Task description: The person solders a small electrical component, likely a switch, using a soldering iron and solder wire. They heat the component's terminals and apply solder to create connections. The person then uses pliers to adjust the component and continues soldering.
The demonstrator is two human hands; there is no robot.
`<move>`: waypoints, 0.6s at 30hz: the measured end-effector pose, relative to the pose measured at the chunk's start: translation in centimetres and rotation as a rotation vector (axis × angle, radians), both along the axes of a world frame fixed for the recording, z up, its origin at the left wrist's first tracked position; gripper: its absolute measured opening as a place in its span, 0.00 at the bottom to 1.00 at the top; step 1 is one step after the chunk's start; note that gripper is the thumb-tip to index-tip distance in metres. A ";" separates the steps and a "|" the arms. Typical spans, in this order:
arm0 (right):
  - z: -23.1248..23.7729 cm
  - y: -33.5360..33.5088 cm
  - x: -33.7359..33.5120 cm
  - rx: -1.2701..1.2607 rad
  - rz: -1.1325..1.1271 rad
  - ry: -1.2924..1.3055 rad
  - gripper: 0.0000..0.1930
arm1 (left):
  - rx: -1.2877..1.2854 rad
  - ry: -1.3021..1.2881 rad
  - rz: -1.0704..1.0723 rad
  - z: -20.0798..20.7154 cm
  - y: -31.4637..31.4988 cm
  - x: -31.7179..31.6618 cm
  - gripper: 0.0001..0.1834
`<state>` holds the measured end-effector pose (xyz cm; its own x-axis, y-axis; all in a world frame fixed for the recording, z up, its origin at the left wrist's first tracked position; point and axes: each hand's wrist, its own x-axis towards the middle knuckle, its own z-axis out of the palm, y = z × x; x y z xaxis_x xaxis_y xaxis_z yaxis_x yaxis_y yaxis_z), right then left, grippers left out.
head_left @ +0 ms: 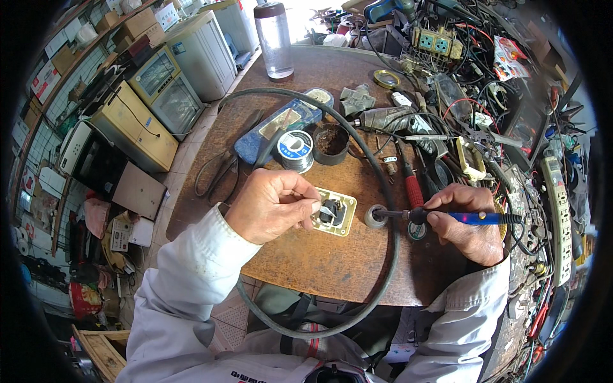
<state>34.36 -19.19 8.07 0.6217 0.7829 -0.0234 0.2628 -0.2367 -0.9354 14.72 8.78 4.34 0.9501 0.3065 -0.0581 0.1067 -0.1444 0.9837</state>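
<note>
My right hand [469, 220] is closed round a blue-handled soldering iron [476, 218], its tip pointing left into a small round tin [375, 217]. Thumb and forefinger of my left hand [274, 203] are pinched at the left edge of a cream socket plate [345, 220] with a black centre. What the pinch holds is too small to make out. A thick dark cable [391, 255] curves in a big loop around both the plate and the tin, and part of it passes behind my left hand.
Beyond my left hand stand a solder wire spool [295, 152], a dark round pot [331, 144] and a blue case [278, 127]. Pliers [223, 169] lie at left. A clear bottle [274, 48] stands far back. A red-handled screwdriver [413, 185] and tangled wires crowd the right; a power strip [557, 220] lies there.
</note>
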 end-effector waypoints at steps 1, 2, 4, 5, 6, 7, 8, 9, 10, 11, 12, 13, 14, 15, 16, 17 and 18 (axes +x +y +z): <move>0.0 0.0 0.0 0.000 0.001 0.004 0.10 | 0.006 0.001 -0.001 -0.1 0.0 0.0 0.04; 0.0 0.0 0.0 -0.001 0.002 0.007 0.10 | 0.007 0.000 0.000 -0.1 0.0 0.0 0.04; 0.0 0.0 0.0 -0.005 0.000 0.003 0.10 | 0.009 -0.002 0.001 -0.2 0.0 -0.1 0.04; 0.0 0.0 0.0 -0.007 0.000 0.001 0.10 | 0.012 -0.007 -0.005 -0.2 0.0 -0.1 0.04; 0.0 0.1 0.0 -0.009 -0.001 -0.002 0.11 | 0.016 -0.011 -0.012 -0.2 0.0 -0.1 0.04; 0.0 0.0 0.0 -0.011 -0.002 -0.006 0.11 | 0.019 -0.016 -0.019 -0.2 0.1 -0.1 0.04; 0.0 0.0 0.1 -0.013 -0.003 -0.010 0.11 | 0.026 -0.006 -0.020 -0.2 0.1 -0.2 0.05; 0.0 0.0 0.1 -0.013 -0.004 -0.006 0.11 | 0.032 0.004 -0.021 -0.3 0.2 -0.2 0.05; -0.1 0.0 0.1 -0.012 -0.005 -0.002 0.11 | 0.039 0.014 -0.023 -0.4 0.2 -0.2 0.05; -0.1 0.0 0.1 -0.011 -0.006 0.001 0.11 | 0.056 0.017 -0.022 -0.3 0.2 -0.2 0.05; -0.1 0.0 0.0 -0.013 -0.008 0.003 0.11 | 0.072 0.021 -0.020 -0.3 0.1 -0.1 0.05; 0.0 0.0 0.0 -0.016 -0.009 0.005 0.11 | 0.088 0.024 -0.020 -0.3 0.1 -0.1 0.05; 0.1 0.0 0.0 -0.020 -0.010 0.007 0.11 | 0.092 0.024 -0.023 -0.3 0.1 -0.1 0.05; 0.1 0.0 0.0 -0.018 -0.012 0.008 0.11 | 0.096 0.023 -0.027 -0.3 0.1 -0.1 0.05; 0.0 0.0 0.0 -0.017 -0.013 0.009 0.11 | 0.100 0.022 -0.029 -0.3 0.1 -0.1 0.05; 0.0 0.0 0.0 -0.015 -0.013 0.010 0.11 | 0.110 0.000 -0.036 -0.4 0.2 -0.1 0.05; 0.0 0.0 0.0 -0.016 -0.012 0.015 0.11 | 0.121 -0.021 -0.042 -0.7 0.3 -0.1 0.05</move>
<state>34.32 -19.17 8.11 0.6306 0.7748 -0.0456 0.2455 -0.2549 -0.9353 14.61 9.12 3.61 0.9629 0.2699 -0.0031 0.0777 -0.2659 0.9609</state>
